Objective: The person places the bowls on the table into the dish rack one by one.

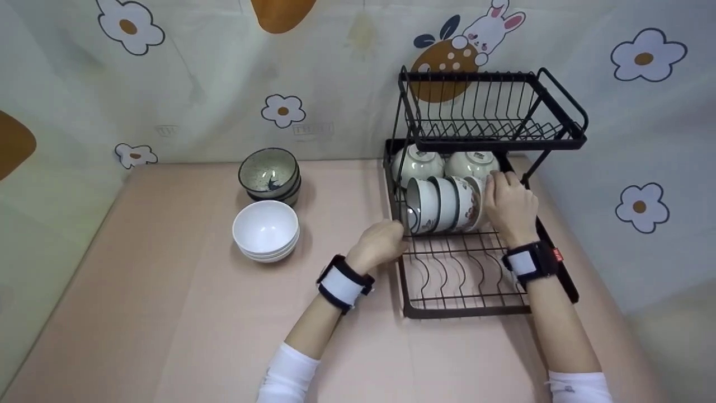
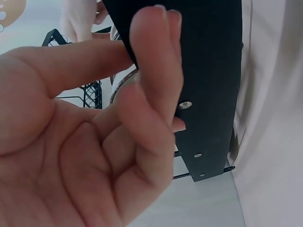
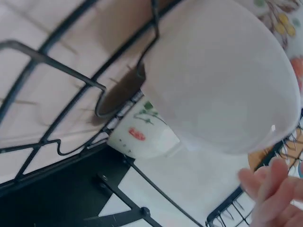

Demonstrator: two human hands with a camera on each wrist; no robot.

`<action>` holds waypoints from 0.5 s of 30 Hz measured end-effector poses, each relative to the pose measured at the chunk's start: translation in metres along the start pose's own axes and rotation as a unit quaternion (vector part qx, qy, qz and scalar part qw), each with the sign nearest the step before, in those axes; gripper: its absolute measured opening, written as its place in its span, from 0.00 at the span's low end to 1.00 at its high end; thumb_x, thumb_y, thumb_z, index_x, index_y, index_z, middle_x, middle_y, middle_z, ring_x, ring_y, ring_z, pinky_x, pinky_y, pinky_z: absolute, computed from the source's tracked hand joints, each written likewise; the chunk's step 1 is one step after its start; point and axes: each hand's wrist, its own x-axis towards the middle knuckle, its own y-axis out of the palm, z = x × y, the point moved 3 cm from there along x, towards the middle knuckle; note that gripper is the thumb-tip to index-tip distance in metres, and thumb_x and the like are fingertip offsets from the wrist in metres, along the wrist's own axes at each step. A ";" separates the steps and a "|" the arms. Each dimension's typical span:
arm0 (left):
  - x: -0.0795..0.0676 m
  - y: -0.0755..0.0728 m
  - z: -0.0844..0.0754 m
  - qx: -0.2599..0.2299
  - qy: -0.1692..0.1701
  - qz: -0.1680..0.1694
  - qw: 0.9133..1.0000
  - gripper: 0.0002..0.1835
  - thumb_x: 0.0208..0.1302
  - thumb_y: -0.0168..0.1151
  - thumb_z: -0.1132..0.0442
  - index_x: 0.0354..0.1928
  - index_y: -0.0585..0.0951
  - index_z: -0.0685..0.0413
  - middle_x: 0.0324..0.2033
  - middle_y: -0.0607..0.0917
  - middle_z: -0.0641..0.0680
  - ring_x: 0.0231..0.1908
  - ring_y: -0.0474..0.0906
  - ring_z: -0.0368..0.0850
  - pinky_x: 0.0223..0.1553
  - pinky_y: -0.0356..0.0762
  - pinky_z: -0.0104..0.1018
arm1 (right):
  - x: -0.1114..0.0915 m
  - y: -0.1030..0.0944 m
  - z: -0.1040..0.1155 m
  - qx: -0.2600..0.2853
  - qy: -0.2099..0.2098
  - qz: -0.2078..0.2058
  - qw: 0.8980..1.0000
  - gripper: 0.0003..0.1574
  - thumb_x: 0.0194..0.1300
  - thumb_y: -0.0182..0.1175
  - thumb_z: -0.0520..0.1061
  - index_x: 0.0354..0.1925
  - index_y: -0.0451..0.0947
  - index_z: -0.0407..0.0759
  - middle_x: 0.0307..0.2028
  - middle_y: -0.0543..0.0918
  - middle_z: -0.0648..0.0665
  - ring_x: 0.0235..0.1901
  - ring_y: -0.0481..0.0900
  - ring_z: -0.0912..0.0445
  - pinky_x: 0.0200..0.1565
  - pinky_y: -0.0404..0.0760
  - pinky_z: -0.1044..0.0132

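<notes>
My left hand grips the left side rail of a black two-tier dish rack. In the left wrist view, its thumb and fingers lie on either side of the black side plate. My right hand is at the right end of a row of several patterned bowls standing on edge in the lower tier. Close by in the right wrist view is the endmost white bowl, with the loosely bent fingers beside its rim. Two bowls sit upside down behind the row.
Left of the rack, a stack of white bowls stands on the pink table. Dark grey-green bowls are stacked just behind it. The rack's upper tier overhangs the back bowls. A printed curtain backs the table.
</notes>
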 end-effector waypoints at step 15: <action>-0.035 -0.072 0.065 0.038 -0.120 -0.192 0.973 0.16 0.65 0.58 0.55 0.41 0.80 0.64 0.36 0.85 0.65 0.37 0.83 0.62 0.37 0.82 0.51 | 0.001 -0.014 -0.009 0.022 0.035 -0.038 0.998 0.24 0.72 0.45 0.50 0.39 0.80 0.32 0.32 0.84 0.32 0.26 0.80 0.33 0.27 0.76 0.41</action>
